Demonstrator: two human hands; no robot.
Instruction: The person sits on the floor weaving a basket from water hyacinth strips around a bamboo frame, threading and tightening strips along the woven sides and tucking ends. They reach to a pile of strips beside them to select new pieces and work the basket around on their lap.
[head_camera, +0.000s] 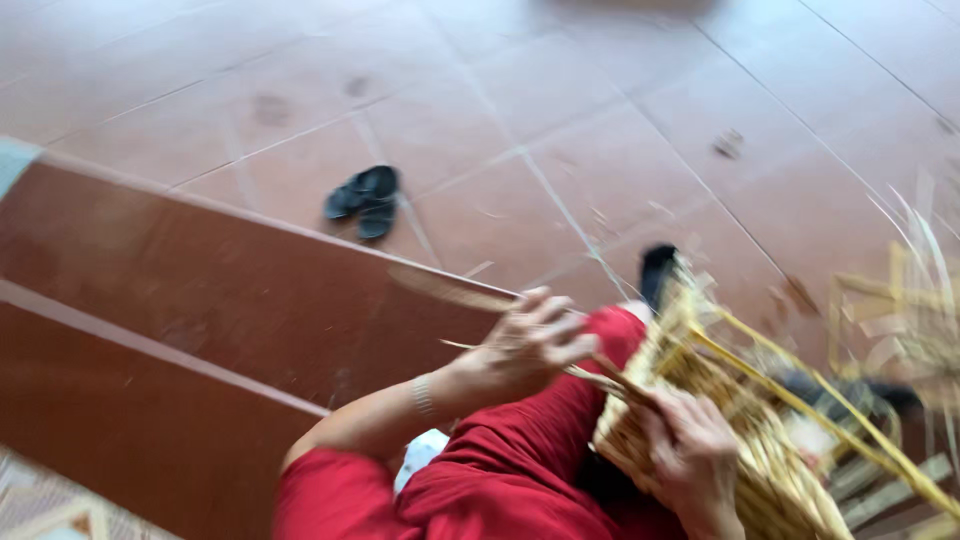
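We are taking the woven basket (720, 430) as our landmark; it is resting on the lap, in the lower right, pale straw colour, half made, with loose stakes sticking up and out. Up and left of the basket a pair of dark sandals (364, 200) is lying on the red tiled floor (560, 110), well apart from it. Left of the basket two reddish-brown steps (200, 300) are running diagonally. Right of the basket we are seeing more straw-coloured weaving material (900, 320), blurred, touching or just beside it, we cannot tell which. Just above the basket's top edge a dark shoe (657, 272) is poking out behind it. The red trousers (500, 460) are lying under and left of the basket. Nothing is blocking the hands; the basket's own stakes are crossing in front of the floor.

The left hand (530, 345) is sitting just left of the basket, fingers loosely curled, and it is pinching thin straw strands (590, 375) that are running into the basket's near edge. There is a bracelet (424, 395) on that wrist. The right hand (690, 450) is lying on the basket's side wall, fingers spread and bent, pressing it; whether it is gripping a strand we cannot tell because of motion blur
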